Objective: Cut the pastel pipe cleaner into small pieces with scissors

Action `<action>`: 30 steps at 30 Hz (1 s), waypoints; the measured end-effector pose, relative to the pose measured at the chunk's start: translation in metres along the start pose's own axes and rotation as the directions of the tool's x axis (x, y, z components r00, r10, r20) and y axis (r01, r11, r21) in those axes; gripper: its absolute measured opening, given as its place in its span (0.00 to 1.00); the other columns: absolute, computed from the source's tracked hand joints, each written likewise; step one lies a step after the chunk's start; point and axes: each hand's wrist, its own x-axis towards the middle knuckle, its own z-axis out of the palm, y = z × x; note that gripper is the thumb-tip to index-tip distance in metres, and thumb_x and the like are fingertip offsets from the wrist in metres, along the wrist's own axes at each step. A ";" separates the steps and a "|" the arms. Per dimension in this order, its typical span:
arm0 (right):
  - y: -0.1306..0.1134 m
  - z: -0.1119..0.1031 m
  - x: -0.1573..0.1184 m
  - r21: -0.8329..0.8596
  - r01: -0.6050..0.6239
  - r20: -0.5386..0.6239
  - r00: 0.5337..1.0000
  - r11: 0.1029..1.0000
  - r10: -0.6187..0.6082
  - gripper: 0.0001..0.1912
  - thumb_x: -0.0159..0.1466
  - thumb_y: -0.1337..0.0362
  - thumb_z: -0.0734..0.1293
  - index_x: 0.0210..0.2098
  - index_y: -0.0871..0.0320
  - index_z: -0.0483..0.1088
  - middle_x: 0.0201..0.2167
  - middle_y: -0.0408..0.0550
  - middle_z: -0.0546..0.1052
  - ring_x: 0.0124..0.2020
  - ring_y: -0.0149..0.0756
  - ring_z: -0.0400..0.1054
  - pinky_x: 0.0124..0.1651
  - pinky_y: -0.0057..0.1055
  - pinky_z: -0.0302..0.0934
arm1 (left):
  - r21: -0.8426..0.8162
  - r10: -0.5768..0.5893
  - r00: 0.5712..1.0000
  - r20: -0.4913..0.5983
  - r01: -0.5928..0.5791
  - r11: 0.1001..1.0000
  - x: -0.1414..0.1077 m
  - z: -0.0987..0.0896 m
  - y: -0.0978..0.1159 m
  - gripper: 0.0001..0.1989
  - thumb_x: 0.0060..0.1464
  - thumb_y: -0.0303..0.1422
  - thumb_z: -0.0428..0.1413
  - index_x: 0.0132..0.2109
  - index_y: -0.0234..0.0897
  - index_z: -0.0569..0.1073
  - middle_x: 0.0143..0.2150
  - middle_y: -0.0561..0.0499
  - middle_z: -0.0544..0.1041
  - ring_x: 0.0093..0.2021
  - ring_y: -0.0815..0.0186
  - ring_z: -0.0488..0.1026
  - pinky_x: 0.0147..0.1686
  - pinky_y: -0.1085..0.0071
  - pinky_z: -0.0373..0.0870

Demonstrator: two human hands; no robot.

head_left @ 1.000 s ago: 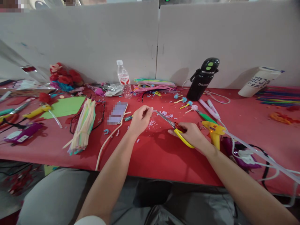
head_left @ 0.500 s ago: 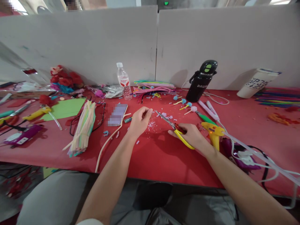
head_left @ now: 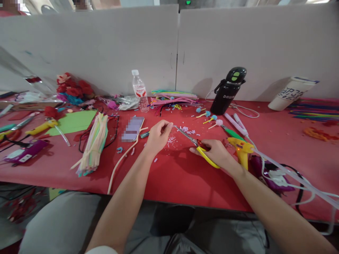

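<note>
1. The bit (head_left: 173, 124) pinched in the left hand (head_left: 159, 137), above the middle of the table (head_left: 172, 185), was too small to make out.
2. The right hand (head_left: 218, 151) hid part of the scissors (head_left: 208, 158).
3. Blurring covered the left side of the phone (head_left: 137, 126).
4. Near the table's far edge, at right, the picture's border cut off the colored sticks (head_left: 315, 114).
5. A dark green tool (head_left: 144, 134) was partly hidden by the left hand.
</note>
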 end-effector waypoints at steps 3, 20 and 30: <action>-0.002 -0.001 0.000 -0.009 -0.008 0.005 1.000 1.000 0.008 0.30 0.54 0.40 0.67 0.19 0.58 0.53 0.18 0.38 0.52 0.22 0.26 0.44 0.21 0.25 0.42 | 0.009 0.008 1.000 -0.007 -0.008 1.000 0.000 0.000 0.000 0.15 0.62 0.41 0.49 0.31 0.36 0.67 0.25 0.54 0.67 0.26 0.70 0.63 0.28 0.72 0.59; 0.001 0.001 0.000 0.001 0.001 0.006 1.000 1.000 -0.001 0.30 0.54 0.41 0.68 0.19 0.58 0.53 0.19 0.38 0.51 0.22 0.26 0.44 0.21 0.25 0.41 | 0.026 0.009 1.000 -0.003 -0.009 1.000 0.001 -0.001 -0.001 0.15 0.62 0.40 0.49 0.30 0.37 0.67 0.25 0.54 0.67 0.26 0.70 0.64 0.27 0.72 0.59; 0.002 0.001 0.001 -0.004 0.003 0.020 1.000 1.000 -0.003 0.29 0.54 0.42 0.68 0.19 0.58 0.54 0.18 0.38 0.52 0.22 0.26 0.44 0.21 0.25 0.42 | 0.020 0.014 1.000 0.001 -0.014 1.000 0.001 -0.002 -0.003 0.15 0.62 0.40 0.49 0.31 0.37 0.66 0.25 0.55 0.67 0.26 0.70 0.64 0.29 0.72 0.60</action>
